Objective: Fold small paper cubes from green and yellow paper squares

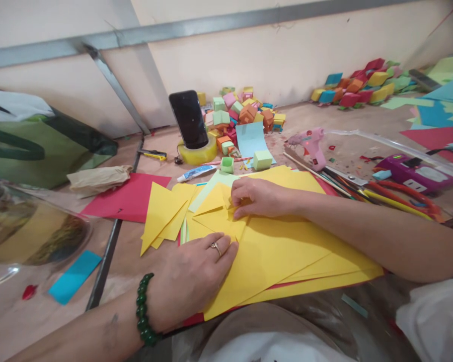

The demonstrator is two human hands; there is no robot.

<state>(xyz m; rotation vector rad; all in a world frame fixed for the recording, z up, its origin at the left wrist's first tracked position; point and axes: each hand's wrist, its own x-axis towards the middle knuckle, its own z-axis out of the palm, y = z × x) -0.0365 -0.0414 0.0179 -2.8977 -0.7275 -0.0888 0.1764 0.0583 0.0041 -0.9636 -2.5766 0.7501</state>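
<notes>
A small folded piece of yellow paper [217,221] lies on a stack of yellow sheets [287,246]. With fingers curled in a pinch, my right hand [258,197] holds the right edge of the folded piece. My left hand [196,274], with a ring and a green bead bracelet, lies flat with its fingertips on the near corner of that piece. Part of the paper is covered by both hands. Several cut yellow paper triangles [162,213] overlap left of the stack. A pale green strip [207,193] sticks out behind the folded piece.
A phone [189,120] leans in a yellow tape roll [198,153]. Behind are heaps of small paper boxes [249,113]. A pink glue gun [313,146], scissors [351,178] and a purple power strip [411,171] lie right. Red paper [130,201] and a jar [30,226] are left.
</notes>
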